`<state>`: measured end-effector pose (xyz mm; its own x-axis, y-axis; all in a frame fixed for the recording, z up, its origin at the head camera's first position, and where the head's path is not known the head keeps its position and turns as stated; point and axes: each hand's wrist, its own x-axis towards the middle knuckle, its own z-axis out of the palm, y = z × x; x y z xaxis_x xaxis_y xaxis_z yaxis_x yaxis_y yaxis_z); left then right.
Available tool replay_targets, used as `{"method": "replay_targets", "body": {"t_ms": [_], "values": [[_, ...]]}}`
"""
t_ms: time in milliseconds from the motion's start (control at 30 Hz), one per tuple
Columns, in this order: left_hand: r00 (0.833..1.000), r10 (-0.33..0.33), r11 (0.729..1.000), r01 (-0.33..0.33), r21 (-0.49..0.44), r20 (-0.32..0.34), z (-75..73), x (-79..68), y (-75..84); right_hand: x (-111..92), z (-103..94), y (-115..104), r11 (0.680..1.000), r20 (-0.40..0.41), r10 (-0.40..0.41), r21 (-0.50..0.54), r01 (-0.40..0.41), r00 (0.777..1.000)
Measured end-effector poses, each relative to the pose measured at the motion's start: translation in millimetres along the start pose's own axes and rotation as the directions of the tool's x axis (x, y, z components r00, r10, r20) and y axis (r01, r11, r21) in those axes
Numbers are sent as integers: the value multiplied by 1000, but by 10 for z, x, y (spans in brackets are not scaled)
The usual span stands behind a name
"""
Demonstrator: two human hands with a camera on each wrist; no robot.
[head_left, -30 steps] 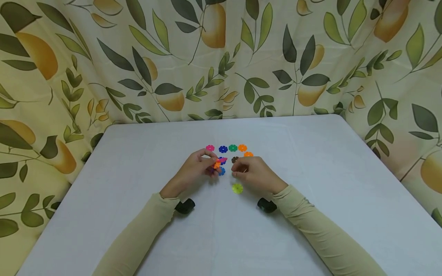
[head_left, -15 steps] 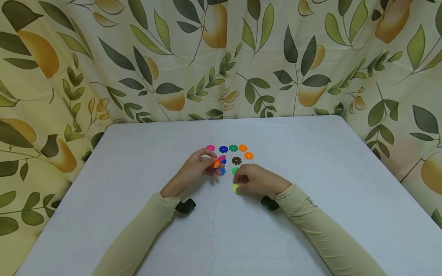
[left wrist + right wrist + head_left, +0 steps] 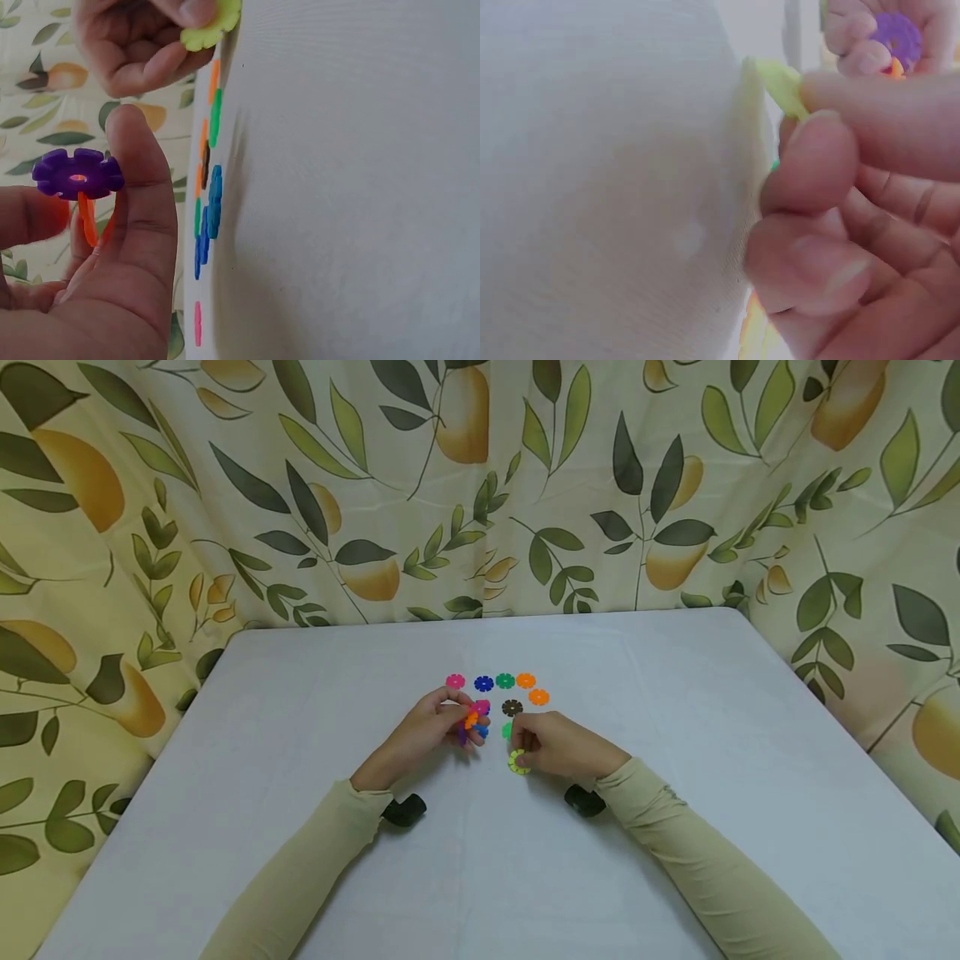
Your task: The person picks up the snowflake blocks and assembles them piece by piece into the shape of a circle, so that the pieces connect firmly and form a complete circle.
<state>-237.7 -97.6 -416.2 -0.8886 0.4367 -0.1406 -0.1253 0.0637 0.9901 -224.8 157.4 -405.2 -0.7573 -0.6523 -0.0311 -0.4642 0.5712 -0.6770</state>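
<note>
In the head view my left hand (image 3: 423,731) holds a small joined cluster of notched plastic flower discs, among them an orange disc (image 3: 471,720) and a pink disc (image 3: 481,706). The cluster's purple disc (image 3: 79,174) shows flat on top in the left wrist view, the orange one standing beneath it. My right hand (image 3: 566,745) pinches a yellow-green disc (image 3: 517,762) between thumb and fingers. That disc is tilted up, apart from the cluster. A light green disc (image 3: 507,731) lies partly hidden behind the right hand.
On the white table (image 3: 645,877) beyond the hands lie several loose discs: pink (image 3: 455,681), dark blue (image 3: 483,683), green (image 3: 506,681), orange (image 3: 526,680) and brown (image 3: 512,707). Blue discs are partly covered by the left hand. A leaf-patterned curtain (image 3: 525,527) hangs behind the table.
My right hand has come nearer the front of the table and taken hold of the yellow-green disc, now tilted up. The left hand stays almost in place, its cluster turned slightly.
</note>
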Motion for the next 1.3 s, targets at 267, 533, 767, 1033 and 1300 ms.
{"method": "replay_targets", "body": {"t_ms": [267,533,767,1033,1300], "values": [[1000,-5,999,4,37,29,11,6,-17,11,-77,37,978,-144,99,199,-69,985],[998,-11,999,8,47,56,41,4,-33,14,-138,13,901,-255,227,421,-104,940],[996,-7,998,1,70,89,92,-2,-43,12,-134,-26,857,-265,227,512,-62,937],[995,-7,998,0,61,103,131,-11,-31,14,-100,-78,846,-247,223,530,-62,943],[994,5,999,-11,51,112,146,-20,-21,18,-83,-91,849,-250,219,525,-58,943]]}}
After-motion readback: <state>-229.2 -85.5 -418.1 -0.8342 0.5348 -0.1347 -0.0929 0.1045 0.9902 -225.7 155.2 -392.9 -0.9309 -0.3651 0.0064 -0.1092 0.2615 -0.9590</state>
